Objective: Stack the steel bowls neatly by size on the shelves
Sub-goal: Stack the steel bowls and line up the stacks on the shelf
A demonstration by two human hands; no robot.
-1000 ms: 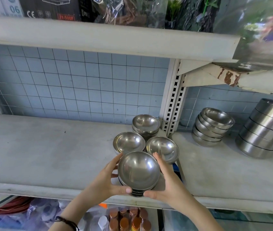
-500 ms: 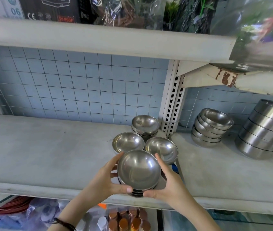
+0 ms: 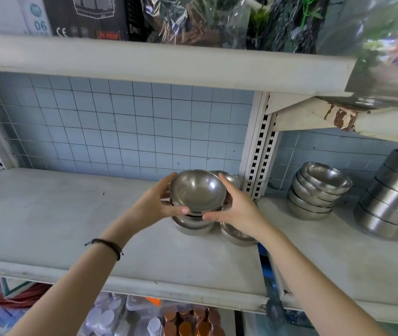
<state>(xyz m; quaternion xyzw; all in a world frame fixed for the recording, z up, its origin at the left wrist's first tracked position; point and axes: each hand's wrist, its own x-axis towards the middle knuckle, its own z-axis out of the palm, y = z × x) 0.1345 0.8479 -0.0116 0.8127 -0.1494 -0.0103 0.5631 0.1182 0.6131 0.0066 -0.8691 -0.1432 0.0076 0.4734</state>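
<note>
The small stack of steel bowls (image 3: 197,194) sits between my left hand (image 3: 155,204) and right hand (image 3: 238,207), fingers (image 3: 224,215) curled narrowly around its sides, above the shelf (image 3: 71,221) near its right edge. Three more small bowls show beneath and behind it, partly hidden. Past the upright post (image 3: 257,151), five nested bowls (image 3: 317,190) and a taller stack of larger bowls (image 3: 394,197) stand on the next shelf.

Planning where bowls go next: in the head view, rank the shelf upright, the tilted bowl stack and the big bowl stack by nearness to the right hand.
1. Shelf upright, just right of the right hand.
2. Tilted bowl stack, next bay.
3. Big bowl stack, far right.
</note>
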